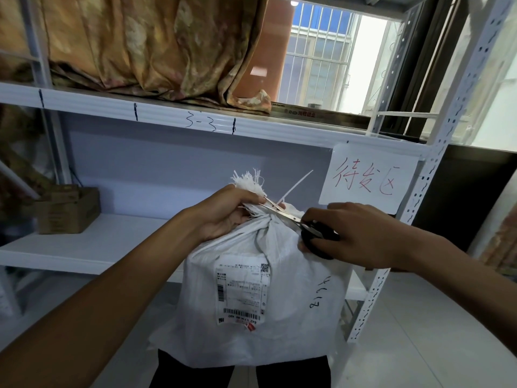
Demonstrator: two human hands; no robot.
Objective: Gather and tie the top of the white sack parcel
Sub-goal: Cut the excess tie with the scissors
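- Sack: white woven-plastic sack parcel [260, 298] with a printed shipping label [242, 289], standing against the person's legs before a white metal shelf rack [195, 119].
- Neck gathered, cinched by a white plastic zip tie [293, 189]; frayed top above.
- Left hand [229, 214] clenched round the neck.
- Right hand [361, 236] closed on black-handled steel scissors [296, 219], blades at the tie tail.
- Judgement: fabric soft and slippery; hold below the tie.

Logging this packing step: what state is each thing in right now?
White sack: top gathered, cinched.
Cable tie: around the neck, tail sticking up uncut.
Scissors: blades open at the tail.
Left hand: grip on the gathered top.
Right hand: grip on the scissors.
Cardboard box: open, on shelf.
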